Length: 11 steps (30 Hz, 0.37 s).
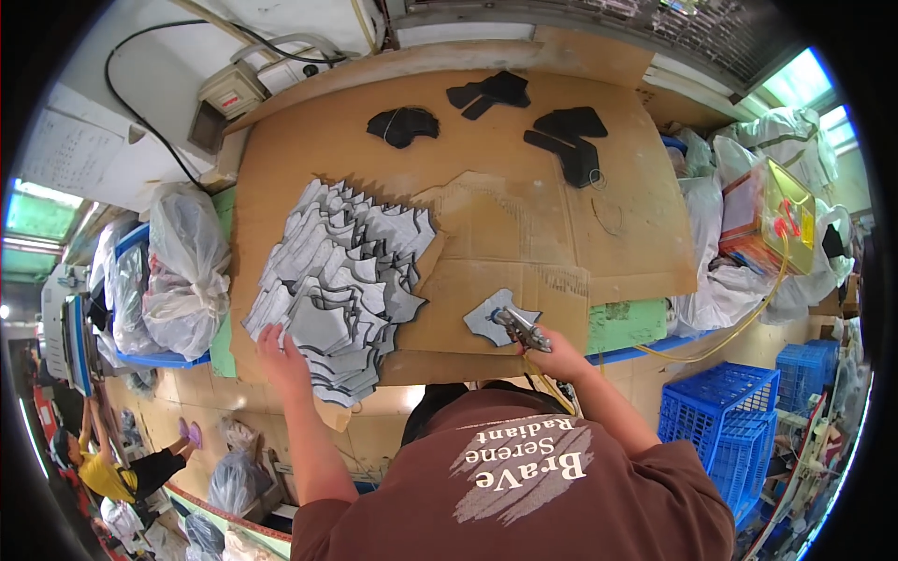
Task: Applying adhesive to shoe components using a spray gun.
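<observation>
A large overlapping pile of grey-white cut pieces with dark edges (332,266) spreads over the left half of a cardboard-covered table (645,234). At its near left edge lies my left hand (282,355), fingers apart and touching the outermost pieces. My right hand (554,355) is closed around a metal spray gun (526,331) with a yellow hose. The gun's nozzle end is over a single grey-white piece (479,321), which lies apart from the pile on the cardboard. Part of that piece is hidden under the gun.
Several black cut pieces (402,125) lie at the table's far side. Plastic bags (187,266) flank the table's left. On the right, a box-shaped container (753,217) has a yellow hose attached, above blue crates (716,411). Another person (112,477) is at far left.
</observation>
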### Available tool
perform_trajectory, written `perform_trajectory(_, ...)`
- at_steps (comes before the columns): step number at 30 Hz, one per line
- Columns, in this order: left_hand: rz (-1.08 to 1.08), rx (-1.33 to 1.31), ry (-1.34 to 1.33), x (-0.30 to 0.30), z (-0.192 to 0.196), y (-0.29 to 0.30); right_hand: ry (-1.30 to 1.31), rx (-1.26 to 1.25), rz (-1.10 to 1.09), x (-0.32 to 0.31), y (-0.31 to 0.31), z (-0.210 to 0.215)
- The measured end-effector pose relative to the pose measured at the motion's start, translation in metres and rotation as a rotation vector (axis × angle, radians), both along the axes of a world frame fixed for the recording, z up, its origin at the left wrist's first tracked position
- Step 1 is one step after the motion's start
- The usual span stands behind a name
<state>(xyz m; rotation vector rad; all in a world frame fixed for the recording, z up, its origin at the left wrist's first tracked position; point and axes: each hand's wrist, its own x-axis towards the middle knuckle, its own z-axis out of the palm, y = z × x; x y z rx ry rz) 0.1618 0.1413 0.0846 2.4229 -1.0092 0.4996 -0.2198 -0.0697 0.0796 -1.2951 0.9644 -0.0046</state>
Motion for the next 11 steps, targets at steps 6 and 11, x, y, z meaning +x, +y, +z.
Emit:
perform_trajectory(6, -0.702, -0.008, 0.579, -0.135, -0.045, -0.088, 0.051, -0.034, 0.028, 0.005, 0.006, -0.004)
perform_trajectory(11, -0.524, 0.282, 0.806, -0.178, -0.072, -0.119, -0.044, -0.04, 0.031, 0.003, 0.009, -0.021)
